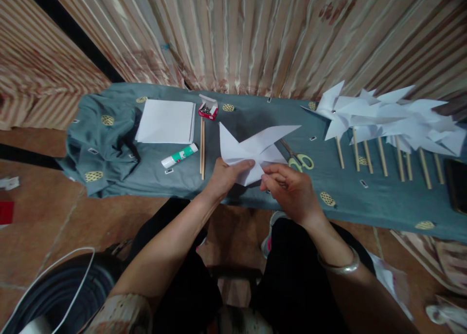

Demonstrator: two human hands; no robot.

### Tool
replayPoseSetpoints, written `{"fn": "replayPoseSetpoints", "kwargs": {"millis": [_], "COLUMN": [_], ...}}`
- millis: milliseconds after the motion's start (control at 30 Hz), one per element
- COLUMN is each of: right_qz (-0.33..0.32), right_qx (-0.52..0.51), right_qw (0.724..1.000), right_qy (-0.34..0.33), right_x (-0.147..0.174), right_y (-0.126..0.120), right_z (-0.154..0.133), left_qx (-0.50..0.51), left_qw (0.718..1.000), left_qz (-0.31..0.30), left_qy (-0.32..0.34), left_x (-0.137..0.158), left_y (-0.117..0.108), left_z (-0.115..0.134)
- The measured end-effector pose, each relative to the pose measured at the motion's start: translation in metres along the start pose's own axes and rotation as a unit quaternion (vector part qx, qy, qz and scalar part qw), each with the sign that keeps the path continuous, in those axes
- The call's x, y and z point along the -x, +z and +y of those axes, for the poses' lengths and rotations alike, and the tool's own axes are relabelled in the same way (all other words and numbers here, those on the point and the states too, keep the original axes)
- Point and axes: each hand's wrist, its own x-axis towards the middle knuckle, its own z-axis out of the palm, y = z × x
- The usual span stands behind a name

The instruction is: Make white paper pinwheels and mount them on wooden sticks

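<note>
The left grip clamps a white, crisp-folded paper pinwheel, thumb flat near its middle; the right grip pinches its near right edge. The pinwheel lies just ahead of and between both, its longest pointed blade slanting away rightward beside pale-green-handled metal scissors. To its left, two slim, smooth, pale wooden sticks point away across the soft, grey-green cloth-covered tabletop.
</note>
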Motion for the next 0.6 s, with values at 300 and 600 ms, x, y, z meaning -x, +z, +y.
{"fn": "replayPoseSetpoints", "kwargs": {"millis": [300,600], "right_qz": [-0.050,-0.038], "right_qx": [0.117,0.164], "right_qw": [0.992,0.985], "right_qy": [-0.019,-0.037], "right_x": [0.0005,0.0023], "right_y": [-0.0096,-0.0093], "right_z": [-0.0014,-0.0042], "left_qx": [-0.023,-0.037], "left_qw": [0.998,0.999], "left_qz": [-0.044,-0.023], "left_qy": [-0.025,-0.017], "left_x": [0.0014,0.0060], "left_y": [-0.0023,0.0010], "left_z": [-0.0019,-0.0001]}}
